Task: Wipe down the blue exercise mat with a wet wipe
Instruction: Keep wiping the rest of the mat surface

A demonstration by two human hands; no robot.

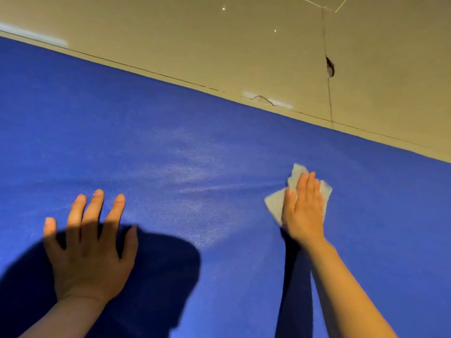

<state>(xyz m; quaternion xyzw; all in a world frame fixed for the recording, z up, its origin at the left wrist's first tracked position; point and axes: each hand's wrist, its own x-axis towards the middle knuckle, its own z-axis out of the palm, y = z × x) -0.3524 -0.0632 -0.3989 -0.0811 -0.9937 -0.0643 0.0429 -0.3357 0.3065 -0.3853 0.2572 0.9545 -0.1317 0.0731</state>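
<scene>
The blue exercise mat [170, 132] fills most of the view, lying flat on the floor. A damp, paler sheen shows on it between my hands. My right hand [303, 208] lies flat with straight fingers on a crumpled white wet wipe [274, 203], pressing it onto the mat at the right. The wipe's corners stick out beyond the fingertips and on both sides of the hand. My left hand [90, 242] rests on the mat at the lower left, fingers spread and straight, holding nothing.
Beige floor tiles [244, 45] lie beyond the mat's far edge, which runs diagonally from upper left to right. A chipped tile joint [330, 67] and a smaller chip [262, 99] sit near that edge. My head's shadow [158, 276] falls on the mat.
</scene>
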